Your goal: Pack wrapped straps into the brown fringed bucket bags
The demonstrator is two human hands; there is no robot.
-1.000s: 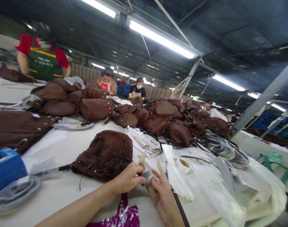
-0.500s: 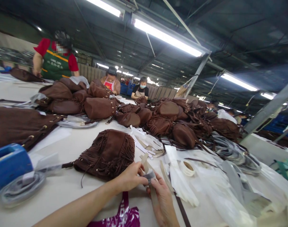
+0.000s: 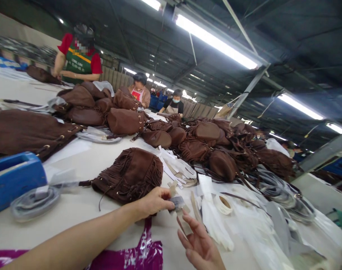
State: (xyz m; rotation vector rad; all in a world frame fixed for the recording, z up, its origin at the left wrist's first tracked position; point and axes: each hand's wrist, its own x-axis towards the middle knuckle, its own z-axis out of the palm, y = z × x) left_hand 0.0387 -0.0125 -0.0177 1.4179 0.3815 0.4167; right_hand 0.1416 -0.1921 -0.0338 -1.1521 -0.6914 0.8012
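Observation:
Between the thumb and fingers of my left hand [image 3: 157,201] is a small grey plastic-wrapped piece [image 3: 177,202], with a beige strip end [image 3: 173,186] showing behind it; its exact kind I cannot make out. My right hand [image 3: 197,240] is apart from it, lower and to the right, fingers spread and holding nothing. Just beyond my left hand lies a dark brown fringed bag [image 3: 131,170] with eyelets along its edge. A purple printed plastic bag [image 3: 128,255] lies under my left forearm.
A blue tape dispenser [image 3: 21,183] and a plastic-wrapped coil [image 3: 34,204] are at left. Brown bags [image 3: 207,133] are heaped across the table. To the right lie a tape roll [image 3: 224,203] and white plastic sheets [image 3: 249,221]. Several co-workers, one in a green apron [image 3: 78,62], stand beyond.
My right hand has let go of the small wrapped piece and drawn down to the right, its fingers opening. My left hand still holds the piece. The view has tilted somewhat.

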